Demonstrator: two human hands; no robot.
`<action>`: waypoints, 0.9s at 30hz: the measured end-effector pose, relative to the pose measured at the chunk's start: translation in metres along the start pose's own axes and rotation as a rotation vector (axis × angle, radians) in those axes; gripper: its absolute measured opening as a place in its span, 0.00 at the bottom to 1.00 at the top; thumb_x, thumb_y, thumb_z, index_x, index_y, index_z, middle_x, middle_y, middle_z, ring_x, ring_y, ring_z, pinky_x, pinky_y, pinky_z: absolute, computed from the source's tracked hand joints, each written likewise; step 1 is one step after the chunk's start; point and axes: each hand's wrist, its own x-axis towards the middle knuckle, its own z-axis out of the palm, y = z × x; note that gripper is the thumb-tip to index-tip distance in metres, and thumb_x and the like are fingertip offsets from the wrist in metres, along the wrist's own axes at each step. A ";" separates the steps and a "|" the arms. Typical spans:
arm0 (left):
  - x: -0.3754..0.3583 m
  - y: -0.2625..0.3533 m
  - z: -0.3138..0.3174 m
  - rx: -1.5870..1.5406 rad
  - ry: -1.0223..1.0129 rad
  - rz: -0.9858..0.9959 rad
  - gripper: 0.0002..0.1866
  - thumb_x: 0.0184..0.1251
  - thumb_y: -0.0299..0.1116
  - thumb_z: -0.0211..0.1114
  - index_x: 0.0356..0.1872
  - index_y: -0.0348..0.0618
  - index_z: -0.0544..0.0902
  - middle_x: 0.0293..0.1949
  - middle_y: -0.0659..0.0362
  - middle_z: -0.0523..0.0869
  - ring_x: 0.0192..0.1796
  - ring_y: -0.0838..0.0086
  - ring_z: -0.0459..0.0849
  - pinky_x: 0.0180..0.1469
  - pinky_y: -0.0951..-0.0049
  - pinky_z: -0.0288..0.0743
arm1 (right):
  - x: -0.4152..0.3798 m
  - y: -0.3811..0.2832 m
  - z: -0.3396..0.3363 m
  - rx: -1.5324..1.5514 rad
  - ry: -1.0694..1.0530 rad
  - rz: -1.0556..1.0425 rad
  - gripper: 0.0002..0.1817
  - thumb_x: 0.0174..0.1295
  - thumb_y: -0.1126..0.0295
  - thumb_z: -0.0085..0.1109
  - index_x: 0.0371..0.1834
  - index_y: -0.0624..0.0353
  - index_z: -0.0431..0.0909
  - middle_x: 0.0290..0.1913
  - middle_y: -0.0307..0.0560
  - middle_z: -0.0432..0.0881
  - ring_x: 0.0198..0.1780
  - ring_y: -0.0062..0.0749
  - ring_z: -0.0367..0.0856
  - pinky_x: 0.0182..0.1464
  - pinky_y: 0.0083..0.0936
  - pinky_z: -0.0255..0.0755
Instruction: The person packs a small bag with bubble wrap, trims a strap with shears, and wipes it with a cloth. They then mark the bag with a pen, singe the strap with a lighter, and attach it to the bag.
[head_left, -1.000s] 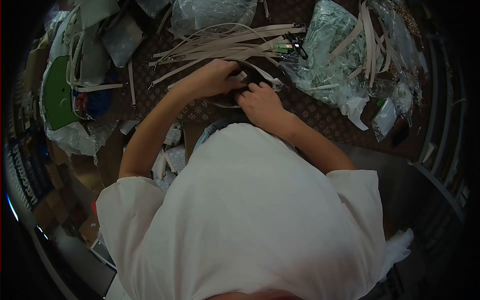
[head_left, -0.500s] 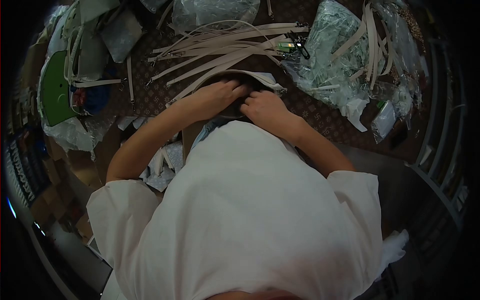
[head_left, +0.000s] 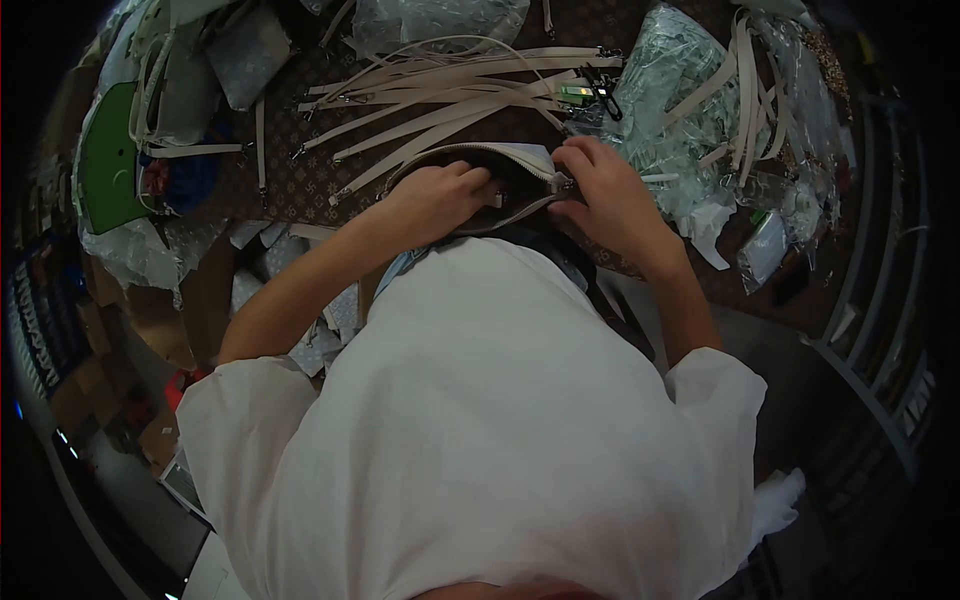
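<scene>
A: We log the state. Our left hand sits at the mouth of the zip pouch, fingers curled and partly inside the opening — closed on the pouch's near edge or its lining, we cannot tell which. Our right hand is at the pouch's right end, thumb and forefinger pinched together at the zipper pull.

B: Where does the pouch lie?

A: On the patterned table, just beyond our white shirt, with its far edge touching the fan of beige straps. Its mouth gapes; the pale zipper tape curves along the top edge.

B: Progress, as we judge it?

A: The pouch is open along most of its length, and the pull sits at the far right end. Whether we are filling it, checking the lining or about to zip it, the view does not settle. No strap appears clipped to it — the straps lie loose on the table, clasps at their ends. So we judge the work on this piece as mid-way: the pouch is opened and handled, not closed, not strapped.

B: Surroundings?

A: Crumpled clear plastic bags with more straps to the right, a green piece at far left, and a small green item with a black clip near the strap ends.
</scene>
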 end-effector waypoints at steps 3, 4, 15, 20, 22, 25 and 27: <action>-0.008 0.001 0.015 0.012 -0.091 -0.057 0.14 0.54 0.30 0.55 0.42 0.41 0.79 0.34 0.60 0.74 0.29 0.71 0.77 0.32 0.76 0.74 | -0.010 0.009 0.016 0.025 -0.099 0.044 0.21 0.43 0.76 0.64 0.43 0.59 0.69 0.35 0.48 0.76 0.38 0.45 0.76 0.39 0.35 0.71; -0.006 0.003 0.017 0.079 -0.165 -0.091 0.14 0.54 0.30 0.55 0.42 0.42 0.80 0.35 0.59 0.74 0.29 0.71 0.77 0.32 0.75 0.75 | -0.012 0.009 0.018 0.058 -0.127 0.072 0.22 0.44 0.76 0.63 0.44 0.59 0.69 0.34 0.48 0.75 0.38 0.46 0.76 0.38 0.35 0.70; 0.016 0.011 0.028 0.253 -0.311 -0.126 0.10 0.52 0.32 0.58 0.36 0.48 0.83 0.31 0.60 0.79 0.32 0.69 0.81 0.30 0.73 0.74 | -0.012 0.008 0.015 0.041 -0.082 0.023 0.18 0.44 0.79 0.60 0.41 0.60 0.70 0.31 0.49 0.73 0.35 0.47 0.74 0.36 0.36 0.69; 0.045 0.005 0.013 0.052 -0.542 -0.147 0.06 0.50 0.29 0.59 0.24 0.46 0.85 0.28 0.59 0.80 0.32 0.66 0.83 0.32 0.70 0.76 | -0.016 0.011 0.012 -0.033 -0.162 -0.013 0.24 0.46 0.81 0.57 0.50 0.61 0.70 0.36 0.51 0.74 0.37 0.46 0.74 0.39 0.34 0.71; 0.028 -0.001 0.007 0.045 -0.464 -0.214 0.06 0.50 0.30 0.59 0.27 0.46 0.85 0.30 0.59 0.80 0.35 0.66 0.83 0.34 0.71 0.76 | -0.017 0.007 0.007 -0.111 -0.122 -0.051 0.25 0.46 0.82 0.57 0.52 0.61 0.71 0.35 0.51 0.74 0.36 0.43 0.74 0.36 0.32 0.71; -0.001 0.000 -0.001 -0.017 -0.207 -0.225 0.09 0.51 0.32 0.60 0.33 0.45 0.84 0.34 0.58 0.80 0.41 0.67 0.81 0.39 0.72 0.76 | -0.019 0.003 0.011 -0.132 -0.140 -0.079 0.23 0.47 0.79 0.59 0.51 0.61 0.72 0.31 0.49 0.72 0.33 0.40 0.74 0.32 0.31 0.70; -0.015 0.004 -0.007 -0.069 -0.018 -0.186 0.11 0.51 0.33 0.60 0.36 0.44 0.83 0.36 0.58 0.80 0.45 0.68 0.79 0.41 0.73 0.76 | -0.019 0.001 0.016 -0.116 -0.121 -0.119 0.21 0.49 0.76 0.58 0.50 0.61 0.73 0.28 0.46 0.71 0.31 0.37 0.73 0.31 0.30 0.69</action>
